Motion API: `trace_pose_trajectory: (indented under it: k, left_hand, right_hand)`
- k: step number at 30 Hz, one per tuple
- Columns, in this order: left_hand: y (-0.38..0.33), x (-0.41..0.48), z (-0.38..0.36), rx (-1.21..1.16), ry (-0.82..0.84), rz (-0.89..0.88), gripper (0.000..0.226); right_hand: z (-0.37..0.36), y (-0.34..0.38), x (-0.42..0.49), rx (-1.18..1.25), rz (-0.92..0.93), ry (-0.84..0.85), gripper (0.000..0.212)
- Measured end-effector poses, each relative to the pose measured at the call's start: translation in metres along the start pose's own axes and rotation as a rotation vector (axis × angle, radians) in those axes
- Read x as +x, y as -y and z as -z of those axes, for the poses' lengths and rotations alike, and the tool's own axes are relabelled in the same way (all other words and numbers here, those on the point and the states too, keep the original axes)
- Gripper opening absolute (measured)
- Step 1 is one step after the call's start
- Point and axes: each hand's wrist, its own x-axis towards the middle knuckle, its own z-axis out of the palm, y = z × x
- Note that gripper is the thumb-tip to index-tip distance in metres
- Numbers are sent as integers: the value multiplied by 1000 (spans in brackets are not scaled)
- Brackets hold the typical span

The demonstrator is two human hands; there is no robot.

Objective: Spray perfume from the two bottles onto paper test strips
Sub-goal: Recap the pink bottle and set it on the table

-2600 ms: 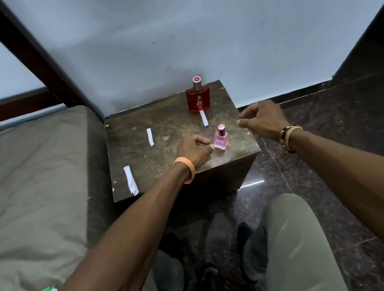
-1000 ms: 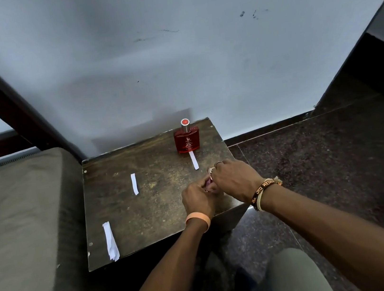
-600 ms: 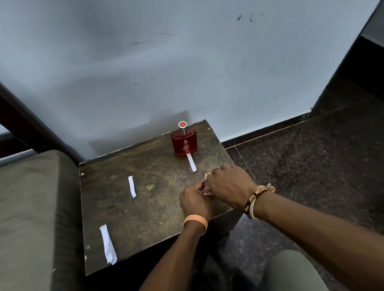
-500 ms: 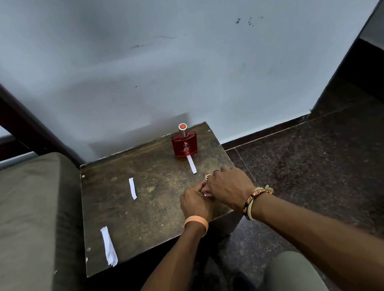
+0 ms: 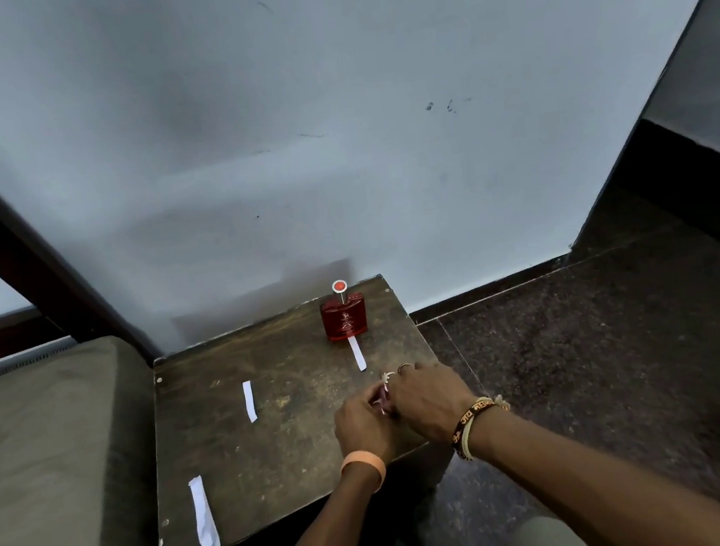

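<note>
We are gripping the pink bottle (image 5: 384, 399), left hand (image 5: 363, 429) and right hand (image 5: 431, 400) curling round it together, red bottle (image 5: 345, 321) standing behind.

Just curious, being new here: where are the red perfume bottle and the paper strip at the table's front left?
red perfume bottle (image 5: 345, 321), head view, front of its glass body.
front-left paper strip (image 5: 204, 516), head view, middle of the strip.

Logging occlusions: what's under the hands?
A sliver of pink bottle shows between the left hand and right hand, over the table. The rest of it, and any strip, is covered.
</note>
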Motion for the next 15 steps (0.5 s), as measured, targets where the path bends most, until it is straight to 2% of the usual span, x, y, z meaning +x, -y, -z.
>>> trace_pose_trajectory:
  k: [15]
  left_hand:
    - [3, 2, 0, 62, -49, 43, 24]
  right_hand:
    - [-3, 2, 9, -50, -7, 24, 32]
